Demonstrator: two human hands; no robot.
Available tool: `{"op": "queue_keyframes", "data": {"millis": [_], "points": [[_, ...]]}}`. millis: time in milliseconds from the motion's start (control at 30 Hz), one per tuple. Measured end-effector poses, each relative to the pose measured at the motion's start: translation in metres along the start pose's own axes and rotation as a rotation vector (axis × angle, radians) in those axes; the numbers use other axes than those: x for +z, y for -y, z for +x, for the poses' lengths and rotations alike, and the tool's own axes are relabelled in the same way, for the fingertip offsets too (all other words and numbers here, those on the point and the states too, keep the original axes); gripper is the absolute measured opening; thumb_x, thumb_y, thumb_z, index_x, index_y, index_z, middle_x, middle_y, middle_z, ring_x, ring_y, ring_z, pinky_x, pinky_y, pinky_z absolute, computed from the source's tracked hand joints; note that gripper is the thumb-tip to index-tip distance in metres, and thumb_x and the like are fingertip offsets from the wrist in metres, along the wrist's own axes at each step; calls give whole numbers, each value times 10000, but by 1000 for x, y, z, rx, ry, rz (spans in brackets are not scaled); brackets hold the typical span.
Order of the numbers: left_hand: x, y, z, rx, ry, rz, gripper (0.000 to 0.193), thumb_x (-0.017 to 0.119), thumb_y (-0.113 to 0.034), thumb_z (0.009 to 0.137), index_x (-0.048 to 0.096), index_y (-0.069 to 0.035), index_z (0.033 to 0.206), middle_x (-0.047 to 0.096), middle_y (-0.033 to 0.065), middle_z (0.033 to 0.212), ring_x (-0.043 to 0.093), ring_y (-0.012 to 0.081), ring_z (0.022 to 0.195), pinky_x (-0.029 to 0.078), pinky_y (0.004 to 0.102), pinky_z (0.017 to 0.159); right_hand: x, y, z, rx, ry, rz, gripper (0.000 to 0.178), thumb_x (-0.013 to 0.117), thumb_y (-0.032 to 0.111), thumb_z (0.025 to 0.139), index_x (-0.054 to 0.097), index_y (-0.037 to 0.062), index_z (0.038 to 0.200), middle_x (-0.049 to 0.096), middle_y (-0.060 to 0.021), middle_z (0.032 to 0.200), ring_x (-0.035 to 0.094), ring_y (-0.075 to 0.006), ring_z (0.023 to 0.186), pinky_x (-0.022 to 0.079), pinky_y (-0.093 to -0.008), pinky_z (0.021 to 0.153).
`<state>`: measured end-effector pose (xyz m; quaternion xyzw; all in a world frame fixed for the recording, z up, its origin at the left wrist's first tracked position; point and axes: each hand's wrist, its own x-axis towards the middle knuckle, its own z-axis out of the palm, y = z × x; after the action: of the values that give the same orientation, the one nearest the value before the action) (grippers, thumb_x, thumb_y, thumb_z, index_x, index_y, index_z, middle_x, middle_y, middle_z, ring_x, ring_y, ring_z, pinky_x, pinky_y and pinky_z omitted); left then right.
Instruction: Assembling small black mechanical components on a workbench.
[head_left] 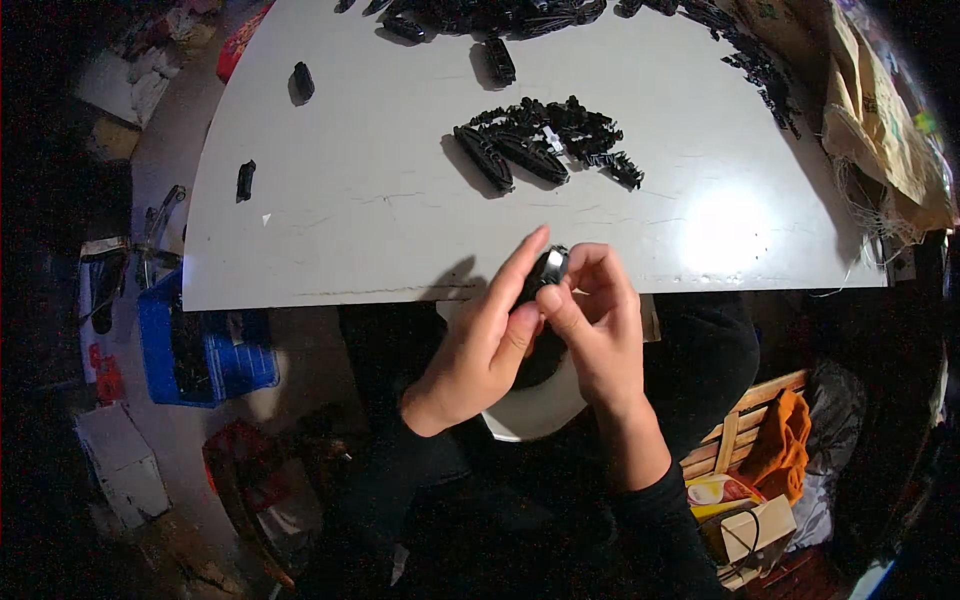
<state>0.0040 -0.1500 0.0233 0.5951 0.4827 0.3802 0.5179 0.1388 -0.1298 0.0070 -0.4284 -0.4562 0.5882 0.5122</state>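
Observation:
A small black plastic part with a shiny highlight is held at the table's near edge, over my lap. Its exact kind is not clear. My left hand grips it from the left, thumb bent and fingers straight along its side. From the right, the thumb and curled fingers of my right hand pinch it. Farther out on the table lie two long oval black plastic pieces, beside a heap of small black parts with a whitish bit among them.
The grey-white table has a straight near edge. Single black pieces lie at its left; a larger black pile sits at the far side. A round white container is below my hands, a blue crate lower left, a sack right.

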Motion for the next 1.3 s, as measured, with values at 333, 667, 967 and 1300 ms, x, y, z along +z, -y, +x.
{"op": "queue_keyframes", "data": {"millis": [333, 667, 967, 1300], "points": [[-8, 6, 27, 273, -114, 271, 416, 445, -180, 927, 380, -62, 1321, 516, 48, 835, 454, 100, 631, 397, 243, 578, -33, 9, 17, 48, -33, 202, 251, 618, 165, 795, 484, 36, 964, 519, -45, 793, 518, -115, 648, 438, -214, 570], [-46, 31, 74, 189, -423, 831, 249, 646, -187, 798, 466, -60, 916, 503, 101, 861, 555, 292, 777, 439, 395, 652, -67, 19, 95, -378, -125, -1255, 173, 661, 120, 752, 591, 38, 887, 621, -140, 796, 603, -256, 709, 470, -324, 648], [-42, 21, 34, 52, -206, -226, 313, 494, -140, 916, 443, -1, 1192, 546, 40, 925, 536, 76, 669, 432, 213, 627, -45, 16, 64, -274, 71, -478, 104, 616, 73, 760, 565, -7, 804, 612, -71, 718, 542, -92, 615, 423, -224, 534], [-9, 11, 22, 341, -139, 50, 478, 393, -170, 958, 244, 36, 1362, 430, 197, 1295, 431, 250, 1196, 337, 317, 974, 3, 14, 19, 59, 93, -3, 140, 656, 120, 810, 556, 33, 856, 491, 43, 614, 379, -16, 474, 269, -161, 429]]}}
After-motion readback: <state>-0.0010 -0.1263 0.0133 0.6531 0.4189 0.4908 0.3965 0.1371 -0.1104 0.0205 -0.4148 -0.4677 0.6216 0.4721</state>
